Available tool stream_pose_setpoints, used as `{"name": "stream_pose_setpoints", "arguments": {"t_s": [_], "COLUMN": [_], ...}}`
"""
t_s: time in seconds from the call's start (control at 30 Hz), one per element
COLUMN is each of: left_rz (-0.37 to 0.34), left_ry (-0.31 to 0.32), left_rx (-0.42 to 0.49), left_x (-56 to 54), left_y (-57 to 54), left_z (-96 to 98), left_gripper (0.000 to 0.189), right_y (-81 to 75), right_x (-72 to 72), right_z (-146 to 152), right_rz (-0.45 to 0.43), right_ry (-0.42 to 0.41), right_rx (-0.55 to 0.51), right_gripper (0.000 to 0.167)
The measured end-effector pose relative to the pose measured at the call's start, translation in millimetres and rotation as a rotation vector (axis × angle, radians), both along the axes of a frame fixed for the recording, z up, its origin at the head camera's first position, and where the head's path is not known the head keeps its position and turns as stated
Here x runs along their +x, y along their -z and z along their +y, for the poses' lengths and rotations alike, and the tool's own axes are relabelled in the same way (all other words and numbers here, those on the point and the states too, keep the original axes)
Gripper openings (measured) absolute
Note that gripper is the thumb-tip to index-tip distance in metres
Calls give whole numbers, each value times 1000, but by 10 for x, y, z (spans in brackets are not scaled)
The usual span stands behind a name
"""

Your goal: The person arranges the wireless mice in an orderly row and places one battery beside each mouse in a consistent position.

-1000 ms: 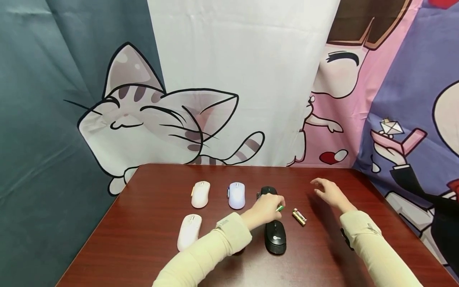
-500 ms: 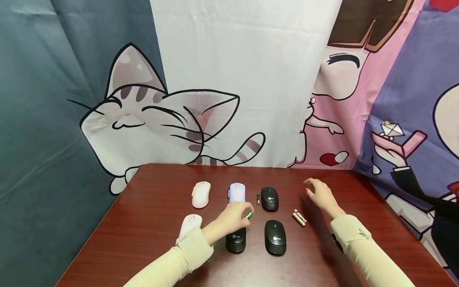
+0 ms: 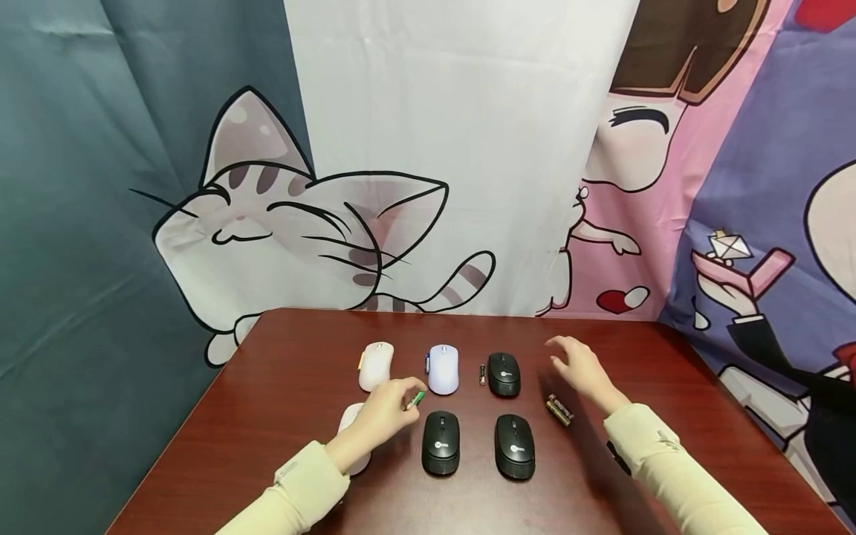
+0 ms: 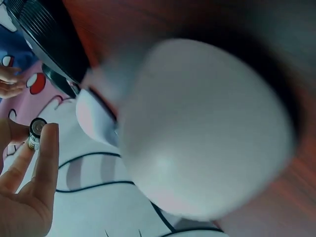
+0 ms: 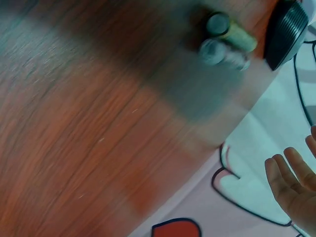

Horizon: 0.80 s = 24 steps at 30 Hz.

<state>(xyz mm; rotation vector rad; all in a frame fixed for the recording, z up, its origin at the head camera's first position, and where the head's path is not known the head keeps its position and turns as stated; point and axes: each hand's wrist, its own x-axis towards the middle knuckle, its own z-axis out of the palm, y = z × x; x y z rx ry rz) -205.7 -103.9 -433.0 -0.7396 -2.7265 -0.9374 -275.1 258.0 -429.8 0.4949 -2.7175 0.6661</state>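
My left hand (image 3: 381,412) pinches a small green battery (image 3: 416,400) between thumb and fingers. In the left wrist view the battery (image 4: 37,127) shows one end toward the camera. The hand is above the table, partly covering the front white mouse (image 3: 351,417). That mouse looms large and blurred in the left wrist view. To the hand's right lies a black mouse (image 3: 441,443). My right hand (image 3: 583,371) hovers with relaxed fingers, holding nothing. Nearest to it, two batteries (image 3: 559,410) lie side by side on the table.
A back row holds a white mouse (image 3: 377,365), a lavender mouse (image 3: 443,369) and a black mouse (image 3: 504,374), with a battery (image 3: 482,374) beside the black one. Another black mouse (image 3: 515,447) lies front right on the brown table (image 3: 234,446). A printed cloth (image 3: 461,148) hangs behind.
My left hand has carried the green battery leftward, from over the black mice on the right to near the white mice. My right hand has drifted slightly left.
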Motion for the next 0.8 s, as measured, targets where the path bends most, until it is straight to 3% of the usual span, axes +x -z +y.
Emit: {"name": "stream_pose_setpoints", "arguments": {"t_s": [0.23, 0.5, 0.8], "left_rz": [-15, -41, -90], "left_ry": [-97, -176, -272], "left_rx": [6, 2, -44], "left_x": [59, 132, 182], "left_y": [-5, 20, 58], "left_z": [-311, -735, -1111], "left_gripper": [30, 30, 30], "right_y": [-52, -90, -129], "right_x": [55, 124, 187], "right_z": [-259, -579, -1078], "right_rz": [14, 164, 236], "right_ry": [-31, -81, -204], "right_rx": [-5, 109, 171], "right_gripper": [23, 28, 21]}}
